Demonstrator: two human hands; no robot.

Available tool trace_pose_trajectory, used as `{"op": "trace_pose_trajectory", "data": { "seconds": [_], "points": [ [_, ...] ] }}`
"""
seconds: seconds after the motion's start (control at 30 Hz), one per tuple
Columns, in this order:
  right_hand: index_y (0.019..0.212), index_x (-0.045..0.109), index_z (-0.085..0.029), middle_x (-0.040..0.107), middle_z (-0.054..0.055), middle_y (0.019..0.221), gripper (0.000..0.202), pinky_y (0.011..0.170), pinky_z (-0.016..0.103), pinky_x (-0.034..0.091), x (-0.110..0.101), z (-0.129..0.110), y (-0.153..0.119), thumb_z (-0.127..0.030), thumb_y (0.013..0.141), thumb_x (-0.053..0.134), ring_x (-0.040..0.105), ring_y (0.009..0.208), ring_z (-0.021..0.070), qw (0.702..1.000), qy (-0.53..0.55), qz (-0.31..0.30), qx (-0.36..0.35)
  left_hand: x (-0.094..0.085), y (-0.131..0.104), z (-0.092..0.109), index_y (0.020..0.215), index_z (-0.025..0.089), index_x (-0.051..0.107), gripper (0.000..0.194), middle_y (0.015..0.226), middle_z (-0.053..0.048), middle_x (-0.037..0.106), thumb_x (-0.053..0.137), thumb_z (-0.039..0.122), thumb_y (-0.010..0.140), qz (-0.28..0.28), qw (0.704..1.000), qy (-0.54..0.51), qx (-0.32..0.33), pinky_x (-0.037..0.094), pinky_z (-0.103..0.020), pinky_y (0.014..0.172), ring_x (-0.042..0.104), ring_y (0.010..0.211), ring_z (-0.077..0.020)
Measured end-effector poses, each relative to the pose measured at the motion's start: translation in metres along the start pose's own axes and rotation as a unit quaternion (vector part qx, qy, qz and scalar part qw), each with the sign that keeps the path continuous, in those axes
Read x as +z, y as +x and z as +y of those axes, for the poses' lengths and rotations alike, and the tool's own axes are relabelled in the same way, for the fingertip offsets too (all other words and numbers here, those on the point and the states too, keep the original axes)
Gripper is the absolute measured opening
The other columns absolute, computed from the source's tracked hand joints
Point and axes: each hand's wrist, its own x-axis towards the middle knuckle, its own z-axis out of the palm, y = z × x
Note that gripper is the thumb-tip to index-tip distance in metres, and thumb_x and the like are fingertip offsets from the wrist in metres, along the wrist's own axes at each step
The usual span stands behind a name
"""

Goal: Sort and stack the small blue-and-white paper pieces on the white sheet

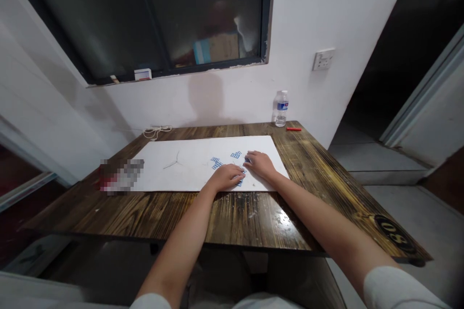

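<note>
A white board (pixel 195 174) lies flat on the wooden table, with several small blue-edged white rectangular pieces (pixel 216 162) clustered on it. Another small cluster (pixel 236 155) sits farther back, between and beyond my hands. My left hand (pixel 227 177) rests low over the board with its fingers stretched out, partly covering blue-edged pieces (pixel 239 183) by its fingertips and thumb. To its right, my right hand (pixel 260 164) has bent fingers closed at a small blue-marked piece (pixel 247 159), most of which is hidden. Thin dark lines (pixel 176 161) form a branching shape on the board's left half.
A blurred red-and-grey item (pixel 121 176) sits at the board's left end. At the table's back are a white cable (pixel 157 130), a water bottle (pixel 282 110) and a red pen-like stick (pixel 294 129). A wall stands behind the wooden table (pixel 145 212).
</note>
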Motion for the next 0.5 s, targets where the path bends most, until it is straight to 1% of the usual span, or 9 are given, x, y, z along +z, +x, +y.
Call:
{"op": "trace_pose_trajectory", "data": {
  "seconds": [0.07, 0.17, 0.23, 0.33, 0.4, 0.5],
  "points": [
    [0.112, 0.067, -0.024, 0.058, 0.008, 0.133, 0.030, 0.100, 0.040, 0.038, 0.000, 0.001, 0.000, -0.038, 0.087, 0.059, 0.051, 0.122, 0.0268, 1.000, -0.011, 0.015, 0.018, -0.001, 0.000, 0.001, 0.102, 0.026, 0.073, 0.031, 0.118, -0.003, 0.068, 0.045, 0.038, 0.093, 0.005, 1.000, -0.001, -0.011, 0.042, -0.033, 0.100, 0.059, 0.112, -0.0177],
    [0.117, 0.066, -0.022, 0.059, 0.010, 0.132, 0.033, 0.101, 0.039, 0.039, 0.001, 0.006, 0.001, -0.035, 0.087, 0.058, 0.051, 0.121, 0.0263, 0.998, -0.001, 0.043, 0.044, 0.000, -0.001, 0.000, 0.101, 0.027, 0.073, 0.031, 0.115, -0.002, 0.070, 0.046, 0.039, 0.093, 0.028, 0.999, 0.014, -0.042, 0.042, -0.033, 0.099, 0.060, 0.110, -0.0182],
    [0.118, 0.066, -0.023, 0.059, 0.009, 0.132, 0.037, 0.101, 0.039, 0.039, 0.002, 0.009, 0.002, -0.040, 0.086, 0.061, 0.052, 0.121, 0.0254, 0.998, 0.021, 0.051, 0.040, 0.001, -0.001, -0.002, 0.100, 0.026, 0.073, 0.030, 0.112, -0.003, 0.070, 0.046, 0.038, 0.093, 0.048, 0.996, 0.032, -0.069, 0.043, -0.034, 0.098, 0.060, 0.109, -0.0191],
    [0.118, 0.066, -0.024, 0.059, 0.009, 0.132, 0.047, 0.101, 0.039, 0.039, 0.004, 0.013, 0.003, -0.049, 0.078, 0.069, 0.051, 0.123, 0.0260, 0.998, 0.038, 0.048, 0.031, 0.001, -0.001, -0.005, 0.098, 0.025, 0.074, 0.028, 0.111, -0.004, 0.071, 0.049, 0.036, 0.091, 0.085, 0.989, 0.048, -0.112, 0.042, -0.036, 0.098, 0.059, 0.109, -0.0204],
    [0.117, 0.067, -0.023, 0.059, 0.010, 0.132, 0.050, 0.102, 0.040, 0.038, 0.005, 0.015, 0.003, -0.051, 0.076, 0.070, 0.050, 0.123, 0.0268, 0.998, 0.035, 0.045, 0.037, 0.000, -0.002, -0.006, 0.097, 0.024, 0.074, 0.027, 0.112, -0.004, 0.070, 0.049, 0.033, 0.091, 0.119, 0.979, 0.055, -0.154, 0.042, -0.036, 0.098, 0.059, 0.109, -0.0208],
    [0.118, 0.066, -0.023, 0.059, 0.010, 0.131, 0.047, 0.100, 0.040, 0.038, 0.005, 0.017, 0.004, -0.048, 0.078, 0.069, 0.050, 0.122, 0.0265, 0.997, 0.031, 0.047, 0.059, -0.002, -0.003, -0.006, 0.094, 0.023, 0.073, 0.026, 0.110, -0.005, 0.070, 0.048, 0.031, 0.090, 0.160, 0.954, 0.085, -0.238, 0.042, -0.036, 0.095, 0.058, 0.107, -0.0218]
  ]
}}
